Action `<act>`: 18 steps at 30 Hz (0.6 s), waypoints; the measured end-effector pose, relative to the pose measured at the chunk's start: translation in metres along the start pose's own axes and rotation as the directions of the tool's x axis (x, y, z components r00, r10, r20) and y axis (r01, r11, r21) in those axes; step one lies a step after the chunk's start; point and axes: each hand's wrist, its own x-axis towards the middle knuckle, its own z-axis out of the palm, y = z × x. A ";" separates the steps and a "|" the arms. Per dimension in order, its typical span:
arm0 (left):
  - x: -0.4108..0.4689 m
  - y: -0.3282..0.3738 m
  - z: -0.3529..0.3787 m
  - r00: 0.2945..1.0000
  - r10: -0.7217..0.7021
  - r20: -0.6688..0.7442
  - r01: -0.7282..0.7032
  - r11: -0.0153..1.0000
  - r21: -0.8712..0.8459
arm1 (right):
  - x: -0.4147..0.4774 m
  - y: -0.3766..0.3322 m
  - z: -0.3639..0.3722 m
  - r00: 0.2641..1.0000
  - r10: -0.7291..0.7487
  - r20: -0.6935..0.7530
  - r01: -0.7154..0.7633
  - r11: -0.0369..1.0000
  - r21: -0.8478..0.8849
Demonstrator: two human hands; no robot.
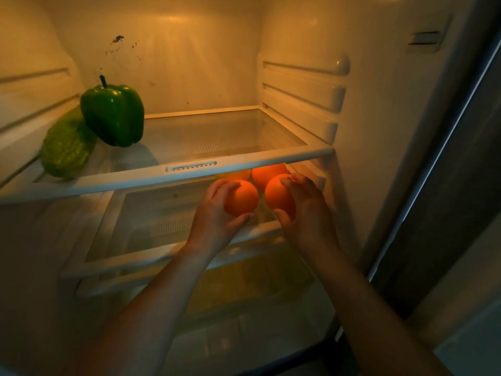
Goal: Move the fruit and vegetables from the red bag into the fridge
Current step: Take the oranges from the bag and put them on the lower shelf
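The left hand is gripping one round orange fruit, the right hand a second round orange fruit, both at the white-framed glass lower shelf's right end; released unsettled, either may be rolling off that shelf's front

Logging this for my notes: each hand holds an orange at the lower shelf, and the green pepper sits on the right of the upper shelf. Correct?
No. The head view shows the green pepper on the left of the upper shelf. The left hand holds the left orange, the right hand the right orange, at the lower shelf.
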 end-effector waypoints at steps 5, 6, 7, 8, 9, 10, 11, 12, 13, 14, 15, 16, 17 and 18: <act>-0.007 0.001 -0.004 0.999 0.034 -0.001 -0.034 0.998 0.048 | -0.001 0.005 0.006 0.999 -0.022 -0.033 0.022 1.000 -0.001; -0.009 0.002 -0.004 0.999 0.050 -0.002 -0.049 0.996 0.074 | -0.001 0.006 0.007 0.999 -0.029 -0.042 0.029 1.000 -0.003; -0.011 0.003 -0.003 0.998 0.062 -0.007 -0.061 0.994 0.093 | -0.001 0.008 0.007 0.998 -0.037 -0.052 0.037 0.999 -0.006; -0.012 0.003 -0.002 0.998 0.067 -0.013 -0.065 0.993 0.102 | -0.001 0.008 0.008 0.997 -0.041 -0.060 0.041 0.999 -0.008; -0.013 0.004 -0.002 0.998 0.066 -0.017 -0.064 0.992 0.106 | -0.002 0.009 0.009 0.997 -0.042 -0.062 0.042 0.999 -0.008; -0.014 0.005 -0.002 0.998 0.062 -0.019 -0.060 0.992 0.112 | -0.002 0.009 0.009 0.997 -0.042 -0.061 0.041 0.999 -0.005; -0.014 0.006 -0.002 0.998 0.059 -0.020 -0.056 0.991 0.120 | -0.002 0.009 0.010 0.998 -0.042 -0.056 0.042 0.999 -0.002; -0.014 0.006 -0.001 0.998 0.058 -0.021 -0.054 0.990 0.128 | -0.002 0.009 0.010 0.998 -0.040 -0.048 0.040 0.999 0.001; -0.014 0.006 -0.001 0.998 0.058 -0.023 -0.054 0.989 0.135 | -0.002 0.009 0.010 0.999 -0.034 -0.039 0.035 0.999 0.002; -0.014 0.005 -0.001 0.998 0.055 -0.025 -0.051 0.989 0.139 | -0.001 0.009 0.009 0.999 -0.028 -0.030 0.028 1.000 0.000; -0.014 0.006 -0.001 0.998 0.053 -0.026 -0.048 0.989 0.140 | 0.000 0.010 0.009 0.999 -0.025 -0.026 0.025 1.000 -0.004; -0.014 0.007 -0.001 0.998 0.048 -0.027 -0.044 0.989 0.138 | 0.000 0.010 0.008 0.999 -0.024 -0.028 0.023 1.000 -0.011; -0.014 0.008 -0.002 0.999 0.044 -0.028 -0.040 0.991 0.131 | 0.000 0.011 0.007 0.999 -0.021 -0.034 0.020 1.000 -0.021; -0.013 0.009 -0.003 0.998 0.045 -0.032 -0.041 0.993 0.115 | -0.001 0.010 0.005 0.999 -0.012 -0.038 0.011 1.000 -0.028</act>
